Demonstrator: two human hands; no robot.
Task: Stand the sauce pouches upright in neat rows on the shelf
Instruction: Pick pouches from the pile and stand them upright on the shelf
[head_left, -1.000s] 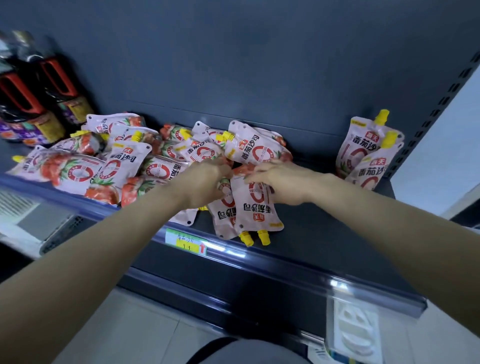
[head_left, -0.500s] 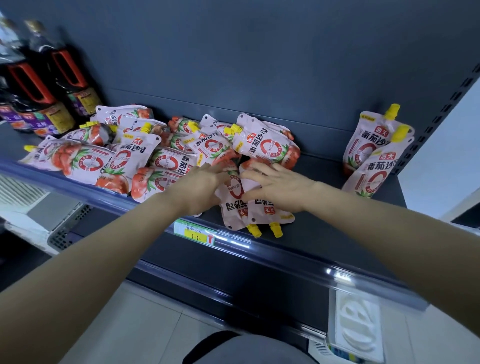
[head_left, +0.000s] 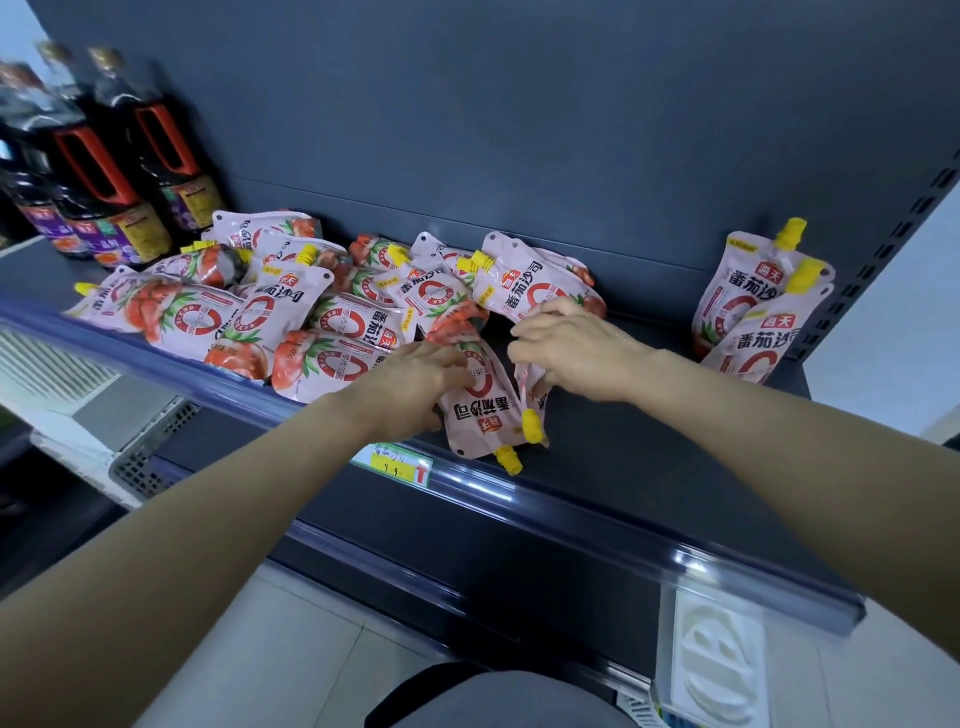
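Right hand (head_left: 571, 345) now pinches the right pouch (head_left: 530, 400) and has tipped it up on its edge; a moment ago it lay flat. Left hand (head_left: 410, 387) lies on the left pouch (head_left: 480, 421), fingers bent. I cannot tell if it grips. Both pouches sit near the front of the shelf (head_left: 649, 457), caps toward me. I think the standing-up starts now. The pile (head_left: 291, 317) waits, and 2 upright pouches (head_left: 748, 306) stand far right.

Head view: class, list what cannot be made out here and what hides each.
1. Tilted pouch: label hidden under right hand.
2. Bottles: blurred, cut off by left edge.
3. Price tag: partly behind left arm, print too small.
4. Heap: lower pouches buried, count unclear.
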